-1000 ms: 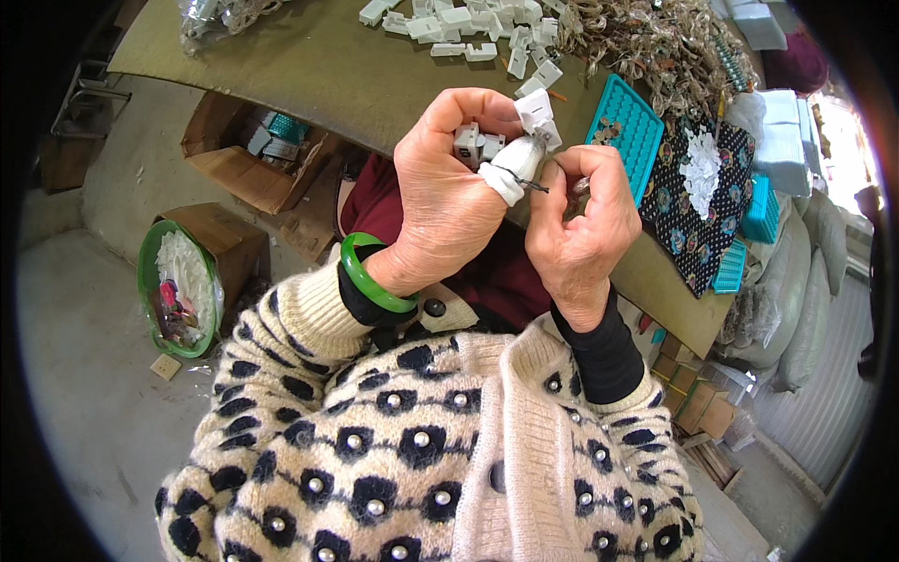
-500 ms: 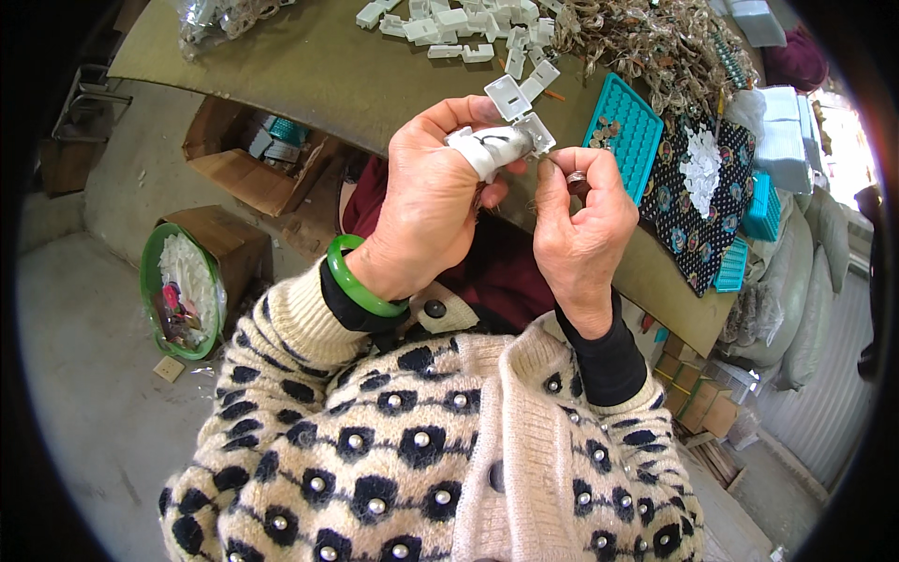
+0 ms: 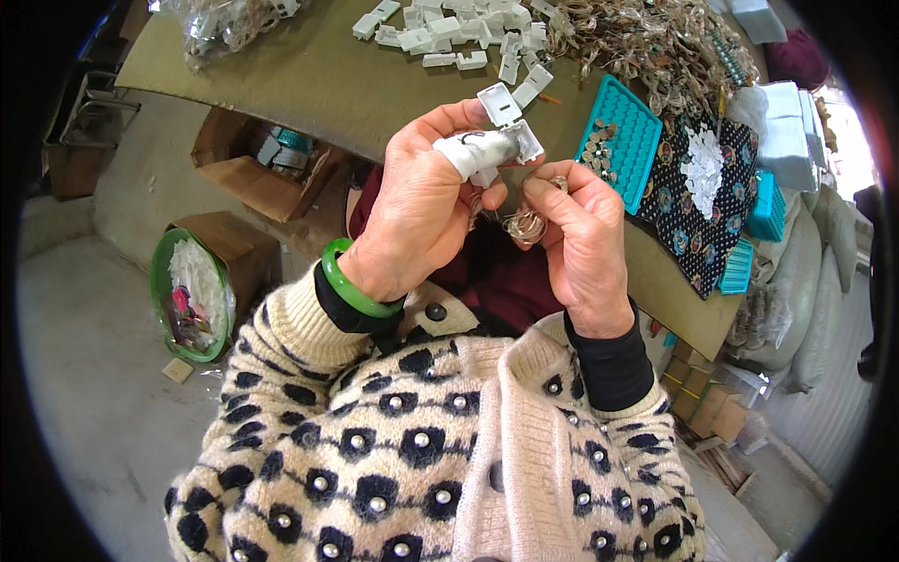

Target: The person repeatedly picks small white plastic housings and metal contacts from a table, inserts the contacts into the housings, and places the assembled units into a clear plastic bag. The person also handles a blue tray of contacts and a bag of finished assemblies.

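Note:
My left hand [image 3: 412, 192], a green bangle [image 3: 351, 286] at its wrist, is closed on a small white plastic case [image 3: 513, 122]. The case is hinged open, its lid tilted up and its lower half facing my right hand. A white wrap [image 3: 465, 155] with a dark mark covers one of the left fingers and presses against the case. My right hand [image 3: 585, 220] pinches a coiled bundle of thin clear-and-copper wire [image 3: 527, 223] just beside the case. Part of that wire hangs under the left fingers, and where it ends is hidden.
More white cases [image 3: 459, 28] lie at the table's far side, beside a heap of tangled wire bundles [image 3: 646, 42]. To the right are a teal tray [image 3: 637, 126] with small metal discs [image 3: 599, 150] and white pieces [image 3: 700, 169] on patterned cloth. A green basin [image 3: 161, 290] stands at left.
My right hand has turned and lowered slightly, bringing the wire coil into view between its fingers. The left hand and the open case have shifted slightly left.

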Motion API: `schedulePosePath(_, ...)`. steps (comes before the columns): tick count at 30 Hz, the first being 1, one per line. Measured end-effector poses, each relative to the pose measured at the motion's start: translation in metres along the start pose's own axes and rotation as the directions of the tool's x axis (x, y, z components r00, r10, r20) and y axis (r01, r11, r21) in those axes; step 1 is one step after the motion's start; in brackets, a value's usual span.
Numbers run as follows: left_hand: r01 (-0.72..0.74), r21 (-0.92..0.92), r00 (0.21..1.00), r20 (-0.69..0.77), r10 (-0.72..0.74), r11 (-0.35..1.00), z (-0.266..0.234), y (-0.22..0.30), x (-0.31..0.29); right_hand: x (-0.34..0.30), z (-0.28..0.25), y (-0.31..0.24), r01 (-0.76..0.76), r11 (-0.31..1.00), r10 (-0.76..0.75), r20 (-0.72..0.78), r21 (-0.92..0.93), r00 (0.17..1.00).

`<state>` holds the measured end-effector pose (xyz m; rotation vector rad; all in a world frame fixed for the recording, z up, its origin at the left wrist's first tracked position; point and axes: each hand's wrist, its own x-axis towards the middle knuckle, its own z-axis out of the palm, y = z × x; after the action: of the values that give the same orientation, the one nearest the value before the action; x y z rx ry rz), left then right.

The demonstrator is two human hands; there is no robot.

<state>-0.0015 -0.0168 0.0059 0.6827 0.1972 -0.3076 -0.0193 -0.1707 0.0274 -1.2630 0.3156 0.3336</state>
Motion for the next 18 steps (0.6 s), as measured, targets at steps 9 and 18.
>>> schedulePosePath(9, 0.022, -0.028, 0.994, 0.110, -0.019, 0.999, 0.001, 0.005, -0.003, -0.001, -0.002, 0.003, 0.068, 0.991, -0.063, 0.048, -0.115, 0.997)
schedulePosePath(18, -0.069, 0.252, 0.997, -0.010, 0.073, 0.965, 0.023, -0.005, -0.014, -0.009, 0.001, -0.005, 0.116, 0.986, -0.115, 0.013, -0.124, 0.993)
